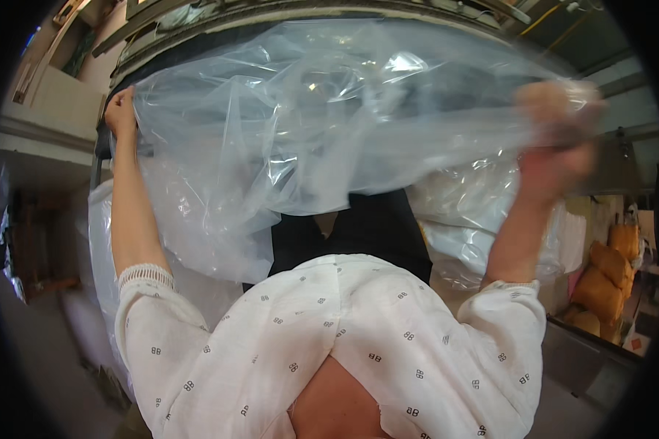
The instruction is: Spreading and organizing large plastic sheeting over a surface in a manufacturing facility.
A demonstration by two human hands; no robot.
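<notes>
A large clear plastic sheet (271,117), creased and shiny, spreads across the dark surface in front of me and hangs toward my lap. At its far left edge, my left hand (121,113) has its fingers closed in a pinch on the plastic. My right hand (560,139) is at the sheet's right end, strongly smeared by motion. The plastic reaches up to that hand and partly overlaps it. The blur hides how its fingers lie.
More clear plastic (468,205) lies in folds to the right of my legs, and another pile hangs at the left. Orange-brown bundles (604,274) stand at the far right. A rail (329,16) runs along the far edge of the work surface.
</notes>
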